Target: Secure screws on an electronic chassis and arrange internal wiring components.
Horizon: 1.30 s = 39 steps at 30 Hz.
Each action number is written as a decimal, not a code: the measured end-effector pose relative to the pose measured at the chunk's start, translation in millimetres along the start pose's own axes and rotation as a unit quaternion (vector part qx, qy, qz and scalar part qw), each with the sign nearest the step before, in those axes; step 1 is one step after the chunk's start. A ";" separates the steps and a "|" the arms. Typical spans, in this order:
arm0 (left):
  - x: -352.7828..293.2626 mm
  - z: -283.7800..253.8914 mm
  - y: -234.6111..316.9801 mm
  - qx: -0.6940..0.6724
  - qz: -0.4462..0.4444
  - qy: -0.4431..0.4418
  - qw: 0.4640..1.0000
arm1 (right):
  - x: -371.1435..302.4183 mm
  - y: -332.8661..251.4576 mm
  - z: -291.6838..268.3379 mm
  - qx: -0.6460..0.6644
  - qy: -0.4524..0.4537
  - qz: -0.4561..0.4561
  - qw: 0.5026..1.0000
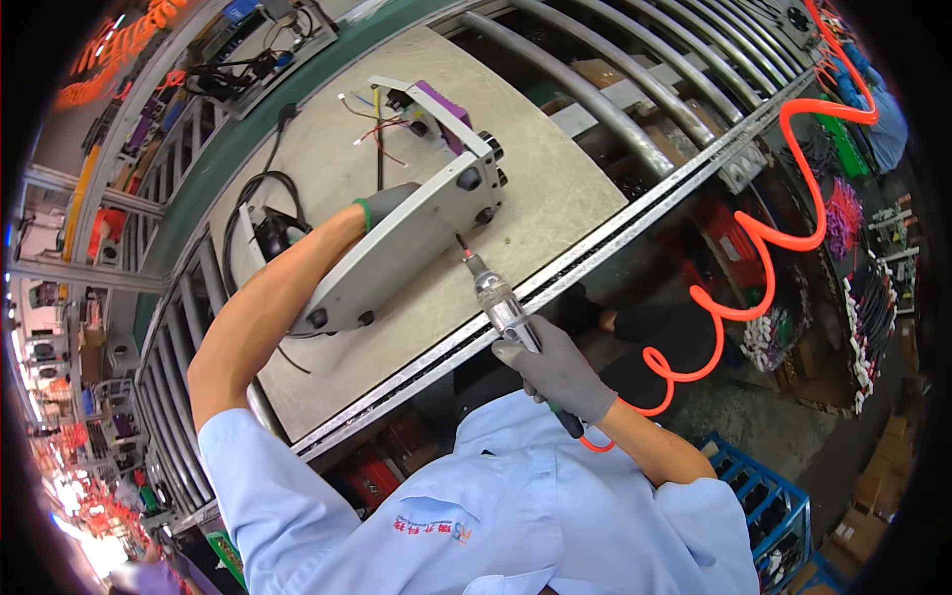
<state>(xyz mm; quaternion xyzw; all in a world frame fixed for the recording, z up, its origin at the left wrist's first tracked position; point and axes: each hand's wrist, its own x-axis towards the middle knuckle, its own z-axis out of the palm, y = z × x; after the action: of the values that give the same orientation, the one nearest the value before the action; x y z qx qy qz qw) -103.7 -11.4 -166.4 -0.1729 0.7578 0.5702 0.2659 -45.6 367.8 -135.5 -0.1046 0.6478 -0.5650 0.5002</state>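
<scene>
A light grey metal housing [397,253] stands tilted on its edge on the board, its underside with dark round feet facing me. My left hand [393,205], in a grey glove with a green cuff, reaches behind this panel and holds it up; the panel hides the fingers. In my gloved right hand [560,372] is an air screwdriver [504,307], with my fingers wrapped round its body. Its bit points at the housing's underside, near a foot, and seems slightly apart from it. Inside the housing show a purple part [443,114] and loose thin wires [382,129].
The pale board [555,188] lies on a roller conveyor [595,94] with a metal side rail. A coiled orange air hose [724,307] runs from the screwdriver to the upper right. A black cable [230,228] lies left of the housing. A blue crate [764,496] stands at lower right.
</scene>
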 end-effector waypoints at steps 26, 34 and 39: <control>-34.9 174.5 54.5 0.423 0.244 0.326 0.809 | -72.9 21.4 -57.8 -0.027 0.126 -0.031 0.991; -98.3 167.5 25.9 -0.006 0.136 0.263 0.955 | -67.7 40.5 -32.4 -0.040 0.070 -0.131 0.988; -99.0 151.4 1.5 -0.165 0.119 0.224 0.953 | -72.6 41.3 -22.5 -0.087 0.037 -0.124 0.988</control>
<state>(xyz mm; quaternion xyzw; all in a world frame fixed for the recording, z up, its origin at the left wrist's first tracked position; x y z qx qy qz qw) 5.6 129.7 -137.4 -0.2466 0.7084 0.6612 -0.0128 -10.5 446.8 -134.8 -0.2062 0.6948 -0.5672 0.3911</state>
